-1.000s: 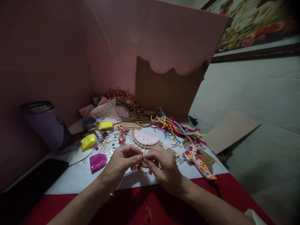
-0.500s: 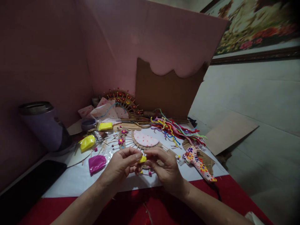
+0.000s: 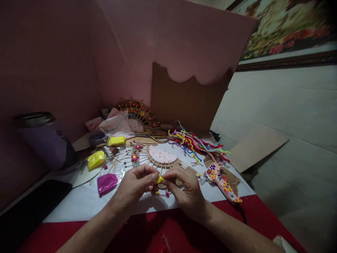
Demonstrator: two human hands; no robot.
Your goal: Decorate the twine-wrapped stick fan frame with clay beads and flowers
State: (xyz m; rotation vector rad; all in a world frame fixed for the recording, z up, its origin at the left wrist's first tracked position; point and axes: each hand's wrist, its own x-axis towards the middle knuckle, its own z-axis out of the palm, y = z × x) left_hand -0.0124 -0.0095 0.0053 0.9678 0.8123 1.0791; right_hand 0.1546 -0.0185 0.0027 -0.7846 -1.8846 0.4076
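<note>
Two hands worked a bit of yellow clay over the table.
The left hand (image 3: 139,182) and right hand (image 3: 185,191) pinched the yellow clay (image 3: 159,180) between thumbs and forefingers, just in front of the dotted half-circle (image 3: 162,155); the packet of magenta clay (image 3: 107,184) lay near the left wrist.

Yellow lump (image 3: 159,180), unseen one second earlier, had appeared between left hand (image 3: 138,182) and right hand (image 3: 185,188), nearside of dotted half-disc (image 3: 162,155); less showed than half a second before.
</note>
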